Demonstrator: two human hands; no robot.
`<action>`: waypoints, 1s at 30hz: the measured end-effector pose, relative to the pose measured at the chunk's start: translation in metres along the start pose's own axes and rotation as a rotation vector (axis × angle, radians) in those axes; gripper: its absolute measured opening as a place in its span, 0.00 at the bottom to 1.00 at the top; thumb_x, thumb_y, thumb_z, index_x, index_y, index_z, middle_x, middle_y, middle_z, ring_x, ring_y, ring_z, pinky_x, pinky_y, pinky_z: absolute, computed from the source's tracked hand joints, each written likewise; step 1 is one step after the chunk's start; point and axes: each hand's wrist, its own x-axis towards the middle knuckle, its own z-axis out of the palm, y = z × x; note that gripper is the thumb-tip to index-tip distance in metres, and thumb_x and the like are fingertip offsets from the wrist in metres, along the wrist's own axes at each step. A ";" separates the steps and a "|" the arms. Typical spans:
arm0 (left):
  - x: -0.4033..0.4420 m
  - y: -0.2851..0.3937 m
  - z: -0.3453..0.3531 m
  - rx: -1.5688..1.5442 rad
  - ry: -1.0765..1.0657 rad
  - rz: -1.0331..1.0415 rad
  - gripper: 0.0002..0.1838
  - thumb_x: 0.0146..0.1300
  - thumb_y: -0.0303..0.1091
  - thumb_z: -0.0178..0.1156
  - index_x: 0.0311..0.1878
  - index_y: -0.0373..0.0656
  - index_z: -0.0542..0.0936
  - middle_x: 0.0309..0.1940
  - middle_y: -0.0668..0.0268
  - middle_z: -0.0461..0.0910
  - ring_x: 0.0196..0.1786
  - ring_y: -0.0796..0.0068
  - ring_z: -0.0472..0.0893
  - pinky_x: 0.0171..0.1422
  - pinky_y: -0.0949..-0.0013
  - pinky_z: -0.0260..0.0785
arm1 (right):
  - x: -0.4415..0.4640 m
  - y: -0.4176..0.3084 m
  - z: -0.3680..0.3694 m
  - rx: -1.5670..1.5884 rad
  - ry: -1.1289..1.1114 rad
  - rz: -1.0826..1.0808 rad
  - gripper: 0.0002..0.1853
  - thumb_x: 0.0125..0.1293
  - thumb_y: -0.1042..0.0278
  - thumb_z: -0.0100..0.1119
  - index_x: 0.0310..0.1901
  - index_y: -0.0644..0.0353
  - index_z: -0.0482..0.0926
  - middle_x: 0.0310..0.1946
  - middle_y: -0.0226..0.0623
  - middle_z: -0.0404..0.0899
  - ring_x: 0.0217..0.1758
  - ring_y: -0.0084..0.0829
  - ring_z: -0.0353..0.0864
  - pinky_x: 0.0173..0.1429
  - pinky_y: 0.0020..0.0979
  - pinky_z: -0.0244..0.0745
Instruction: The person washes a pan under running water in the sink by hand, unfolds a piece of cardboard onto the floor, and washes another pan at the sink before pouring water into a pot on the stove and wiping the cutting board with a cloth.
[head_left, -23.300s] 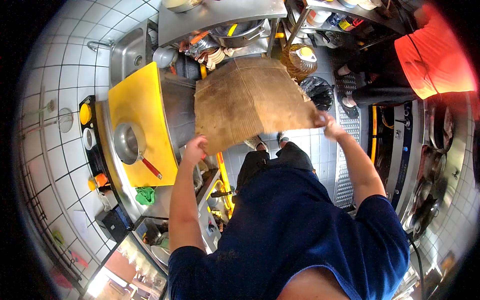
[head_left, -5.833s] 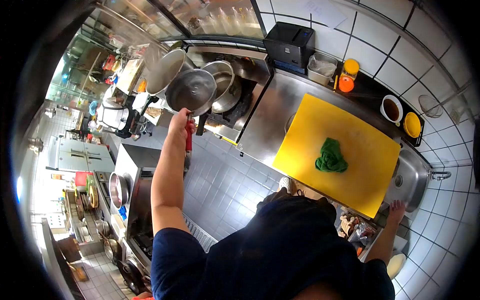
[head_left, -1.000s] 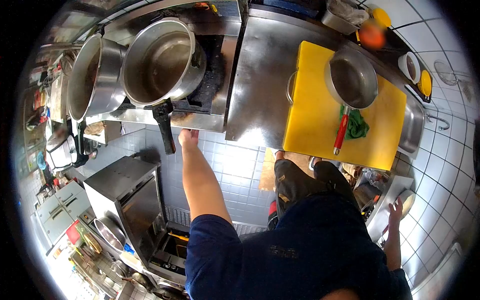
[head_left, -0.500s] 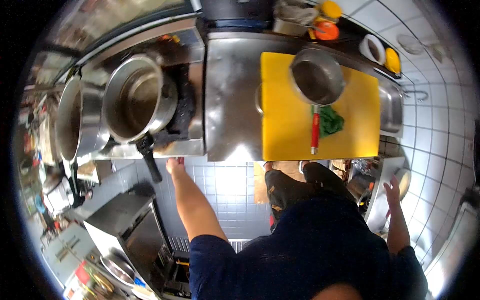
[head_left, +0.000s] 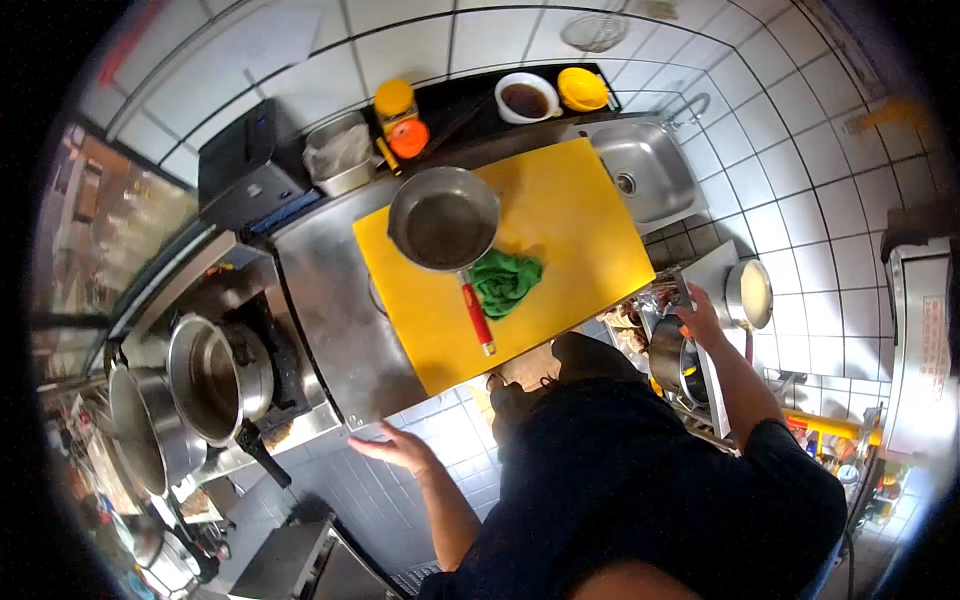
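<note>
My left hand [head_left: 395,448] is open with fingers stretched out, in the air by the front edge of the steel counter [head_left: 345,345]. It holds nothing. My right hand [head_left: 702,318] is at the lower shelf on the right, its fingers curled beside a dark upright piece; what they hold is hard to make out. Just below it a dark pot [head_left: 668,352] sits in the shelf. On the yellow cutting board [head_left: 575,220] stands a grey saucepan [head_left: 445,220] with a red handle. A crumpled green cloth [head_left: 506,284] lies beside that handle.
Two large pots, a nearer pot [head_left: 205,380] and an outer pot [head_left: 150,430], stand on the stove at left. A sink [head_left: 650,170] is at back right. A white bowl [head_left: 527,98] and yellow bowl [head_left: 582,90] sit on the back ledge. A light-filled pan [head_left: 750,295] hangs right.
My view has turned toward the right. My left hand has come away from the stove front and opened. My right hand has moved in to the lower shelf and its fingers have curled.
</note>
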 end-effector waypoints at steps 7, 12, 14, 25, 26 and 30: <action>-0.016 0.149 0.078 -0.397 -0.587 0.287 0.30 0.74 0.34 0.57 0.72 0.28 0.61 0.67 0.43 0.69 0.69 0.52 0.72 0.72 0.58 0.64 | 0.095 0.024 -0.001 0.045 0.126 -0.007 0.38 0.61 0.60 0.67 0.69 0.68 0.65 0.68 0.56 0.66 0.73 0.52 0.65 0.76 0.43 0.61; 0.009 0.194 0.157 -0.542 -0.819 -0.392 0.20 0.74 0.42 0.54 0.60 0.37 0.75 0.45 0.55 0.81 0.45 0.62 0.83 0.50 0.65 0.76 | 0.195 0.056 -0.021 0.179 0.157 -0.035 0.37 0.63 0.59 0.66 0.70 0.68 0.65 0.69 0.56 0.65 0.73 0.52 0.64 0.76 0.42 0.60; 0.010 0.216 0.169 -0.536 -0.873 -0.608 0.23 0.74 0.51 0.53 0.55 0.38 0.76 0.37 0.57 0.80 0.30 0.67 0.80 0.34 0.68 0.75 | 0.237 0.069 -0.030 0.213 0.134 0.008 0.37 0.64 0.60 0.66 0.70 0.68 0.64 0.69 0.55 0.65 0.73 0.51 0.65 0.76 0.42 0.60; -0.113 0.353 0.141 -0.283 -0.816 -0.593 0.07 0.69 0.38 0.57 0.42 0.46 0.73 0.16 0.71 0.68 0.13 0.78 0.67 0.17 0.73 0.59 | 0.445 0.136 -0.091 0.235 0.231 0.023 0.31 0.67 0.59 0.60 0.68 0.67 0.67 0.64 0.57 0.72 0.68 0.55 0.70 0.70 0.46 0.67; -0.130 0.363 0.137 -0.289 -0.879 -0.572 0.08 0.68 0.37 0.57 0.45 0.44 0.73 0.16 0.71 0.69 0.14 0.79 0.67 0.17 0.74 0.60 | 0.457 0.129 -0.101 0.310 0.191 0.084 0.30 0.68 0.59 0.60 0.67 0.67 0.68 0.62 0.57 0.73 0.67 0.55 0.71 0.69 0.46 0.67; -0.205 0.428 0.170 -0.359 -1.094 -0.594 0.18 0.65 0.29 0.61 0.56 0.42 0.72 0.19 0.69 0.72 0.17 0.79 0.69 0.20 0.74 0.59 | 0.545 0.161 -0.095 0.432 0.217 0.018 0.29 0.70 0.55 0.57 0.66 0.67 0.69 0.59 0.59 0.75 0.66 0.55 0.73 0.69 0.48 0.66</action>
